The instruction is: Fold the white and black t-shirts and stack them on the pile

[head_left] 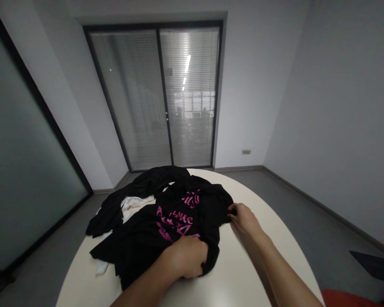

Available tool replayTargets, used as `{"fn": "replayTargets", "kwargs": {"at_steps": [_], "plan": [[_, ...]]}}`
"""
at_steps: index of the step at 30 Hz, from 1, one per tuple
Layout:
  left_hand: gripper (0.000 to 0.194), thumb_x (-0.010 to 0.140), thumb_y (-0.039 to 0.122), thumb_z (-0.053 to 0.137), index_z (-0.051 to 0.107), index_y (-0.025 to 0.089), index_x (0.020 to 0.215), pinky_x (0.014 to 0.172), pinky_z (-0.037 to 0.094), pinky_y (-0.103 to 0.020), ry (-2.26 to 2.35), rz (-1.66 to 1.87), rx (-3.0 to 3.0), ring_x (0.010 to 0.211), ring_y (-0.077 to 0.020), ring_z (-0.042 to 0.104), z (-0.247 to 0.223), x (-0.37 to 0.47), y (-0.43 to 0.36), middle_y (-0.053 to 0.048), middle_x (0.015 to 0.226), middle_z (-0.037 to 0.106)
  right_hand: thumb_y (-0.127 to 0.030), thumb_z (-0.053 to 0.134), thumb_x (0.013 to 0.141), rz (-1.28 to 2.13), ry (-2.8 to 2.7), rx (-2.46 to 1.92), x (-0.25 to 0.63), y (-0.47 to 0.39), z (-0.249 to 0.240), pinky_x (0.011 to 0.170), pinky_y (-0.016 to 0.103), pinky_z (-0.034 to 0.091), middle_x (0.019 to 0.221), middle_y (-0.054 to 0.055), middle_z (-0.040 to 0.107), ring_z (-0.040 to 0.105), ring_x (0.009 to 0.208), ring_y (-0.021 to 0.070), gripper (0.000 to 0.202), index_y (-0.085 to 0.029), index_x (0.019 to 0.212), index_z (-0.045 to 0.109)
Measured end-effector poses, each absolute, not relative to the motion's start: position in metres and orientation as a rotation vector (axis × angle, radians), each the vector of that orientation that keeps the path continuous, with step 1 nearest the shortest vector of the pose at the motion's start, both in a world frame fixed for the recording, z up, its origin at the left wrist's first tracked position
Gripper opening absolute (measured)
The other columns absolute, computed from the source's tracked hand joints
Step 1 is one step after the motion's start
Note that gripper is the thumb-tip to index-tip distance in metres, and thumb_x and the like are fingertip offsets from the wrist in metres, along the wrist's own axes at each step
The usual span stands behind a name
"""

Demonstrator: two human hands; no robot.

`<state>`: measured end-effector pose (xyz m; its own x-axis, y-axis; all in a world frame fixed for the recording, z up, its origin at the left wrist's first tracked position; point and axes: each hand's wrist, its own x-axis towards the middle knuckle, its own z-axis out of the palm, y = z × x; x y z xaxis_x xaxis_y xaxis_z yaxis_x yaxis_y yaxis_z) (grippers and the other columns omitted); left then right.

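Observation:
A black T-shirt (134, 243) with pink lettering lies rumpled on the round white table (243, 273). My left hand (189, 255) is closed on the shirt's near edge, below the lettering; its fingertips are partly hidden in the cloth. At the right end of the shirt, my right hand (243, 217) pinches the edge of what looks like a sleeve between thumb and fingers. Behind the T-shirt lies another black garment (147, 181), with white cloth (132, 204) showing between the two.
A small white piece of cloth (101, 267) pokes out under the shirt at the left. Beyond the table stands a glass partition with blinds (188, 128). A red object (345, 298) and a dark flat object (376, 265) are at the lower right.

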<state>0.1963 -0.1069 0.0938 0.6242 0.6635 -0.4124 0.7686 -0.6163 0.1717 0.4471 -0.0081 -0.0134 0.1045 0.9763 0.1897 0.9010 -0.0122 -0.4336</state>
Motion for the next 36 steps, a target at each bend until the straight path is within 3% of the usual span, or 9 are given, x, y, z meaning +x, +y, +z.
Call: {"fn": "replayTargets", "kwargs": {"at_steps": [3, 8, 13, 17, 20, 24, 27, 32, 36], "plan": [[0.023, 0.080, 0.014, 0.063, 0.074, 0.022, 0.099, 0.088, 0.053, -0.035, 1.002, -0.344, 2.537, 0.099, -0.0267, 0.073, 0.089, 0.203, -0.110, -0.006, 0.100, 0.078, -0.021, 0.060, 0.085, 0.202, -1.724, -1.895, 0.456, -0.002, -0.013, 0.091, 0.036, 0.048, 0.107, 0.008, 0.070, 0.065, 0.103, 0.0266, 0.020, -0.021, 0.101, 0.071], [0.031, 0.086, 0.031, 0.070, 0.069, 0.028, 0.117, 0.089, 0.052, -0.029, 0.772, -0.059, 2.396, 0.095, -0.0192, 0.074, 0.097, 0.202, -0.117, 0.000, 0.103, 0.078, -0.024, 0.043, 0.092, 0.126, -1.417, -1.823, 0.471, 0.008, -0.007, 0.101, 0.037, 0.046, 0.132, 0.013, 0.062, 0.062, 0.114, 0.0252, 0.039, -0.015, 0.122, 0.067], [0.065, 0.065, 0.040, 0.087, 0.068, 0.018, 0.124, 0.088, 0.055, -0.046, 1.069, -0.401, 2.517, 0.103, -0.0365, 0.071, 0.102, 0.199, -0.126, -0.014, 0.112, 0.075, -0.052, 0.043, 0.095, 0.143, -1.445, -1.911, 0.467, 0.002, 0.003, 0.097, 0.040, 0.050, 0.133, 0.017, 0.059, 0.065, 0.110, 0.0280, 0.052, -0.016, 0.124, 0.067], [0.032, 0.076, 0.029, 0.077, 0.075, 0.014, 0.105, 0.082, 0.058, -0.045, 1.127, -0.664, 2.556, 0.097, -0.0370, 0.073, 0.097, 0.205, -0.130, -0.019, 0.102, 0.076, -0.071, 0.054, 0.085, 0.169, -1.644, -2.114, 0.453, -0.010, 0.003, 0.089, 0.046, 0.051, 0.118, 0.020, 0.066, 0.067, 0.104, 0.0346, 0.068, -0.017, 0.124, 0.068], [0.018, 0.085, 0.023, 0.067, 0.076, 0.016, 0.099, 0.083, 0.057, -0.043, 1.058, -0.546, 2.637, 0.097, -0.0338, 0.073, 0.088, 0.209, -0.130, -0.016, 0.100, 0.077, -0.056, 0.062, 0.085, 0.213, -1.748, -2.111, 0.446, -0.012, -0.007, 0.085, 0.042, 0.053, 0.116, 0.017, 0.069, 0.069, 0.102, 0.0323, 0.057, -0.018, 0.127, 0.066], [0.022, 0.090, 0.031, 0.065, 0.073, 0.022, 0.109, 0.083, 0.055, -0.037, 0.911, -0.154, 2.626, 0.097, -0.0291, 0.073, 0.080, 0.212, -0.129, -0.010, 0.103, 0.077, -0.020, 0.062, 0.083, 0.222, -1.871, -2.020, 0.450, -0.006, -0.017, 0.085, 0.035, 0.052, 0.111, 0.010, 0.073, 0.069, 0.104, 0.0271, 0.039, -0.022, 0.121, 0.068], [0.027, 0.091, 0.034, 0.065, 0.070, 0.026, 0.116, 0.085, 0.054, -0.035, 0.801, -0.037, 2.570, 0.099, -0.0272, 0.072, 0.075, 0.209, -0.131, -0.006, 0.109, 0.076, -0.008, 0.053, 0.080, 0.147, -1.837, -2.066, 0.463, -0.002, -0.015, 0.085, 0.034, 0.050, 0.110, 0.008, 0.073, 0.069, 0.104, 0.0268, 0.042, -0.023, 0.116, 0.069], [0.036, 0.083, 0.034, 0.075, 0.070, 0.024, 0.117, 0.089, 0.052, -0.038, 0.669, -0.132, 2.662, 0.111, -0.0301, 0.067, 0.060, 0.205, -0.136, -0.010, 0.122, 0.070, -0.012, 0.044, 0.090, 0.005, -1.655, -2.122, 0.477, 0.000, -0.003, 0.090, 0.036, 0.049, 0.120, 0.014, 0.068, 0.066, 0.111, 0.0279, 0.042, -0.019, 0.125, 0.065], [0.024, 0.085, 0.021, 0.065, 0.074, 0.014, 0.106, 0.077, 0.055, -0.045, 1.006, -0.513, 2.651, 0.091, -0.0346, 0.072, 0.055, 0.214, -0.143, -0.019, 0.094, 0.075, -0.036, 0.045, 0.097, 0.037, -1.567, -2.251, 0.472, -0.007, 0.007, 0.083, 0.042, 0.052, 0.124, 0.019, 0.065, 0.068, 0.106, 0.0327, 0.044, -0.017, 0.136, 0.054]]}}
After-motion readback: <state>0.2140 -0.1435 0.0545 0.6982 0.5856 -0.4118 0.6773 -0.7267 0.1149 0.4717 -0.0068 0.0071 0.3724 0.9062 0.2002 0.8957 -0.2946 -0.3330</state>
